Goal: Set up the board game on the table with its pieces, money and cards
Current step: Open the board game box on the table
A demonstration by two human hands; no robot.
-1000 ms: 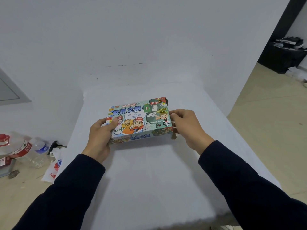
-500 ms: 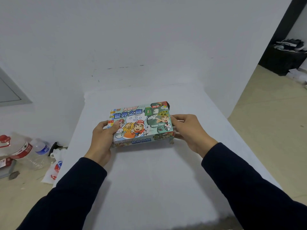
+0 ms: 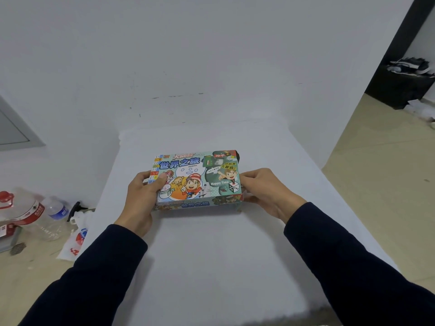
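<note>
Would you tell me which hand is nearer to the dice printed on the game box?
Right. The right hand grips the game box at the end beside the printed dice; the left hand grips the opposite end.

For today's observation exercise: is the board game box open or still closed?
Closed. The game box shows its whole printed lid, no contents visible, held at each end by the left hand and right hand.

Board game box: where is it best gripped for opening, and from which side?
Judging by its pose, the board game box lies flat and wide on the white table, so its two short ends are the natural grips, approached from left and right. The left hand holds the left end, thumb on the lid; the right hand holds the right end.
</note>
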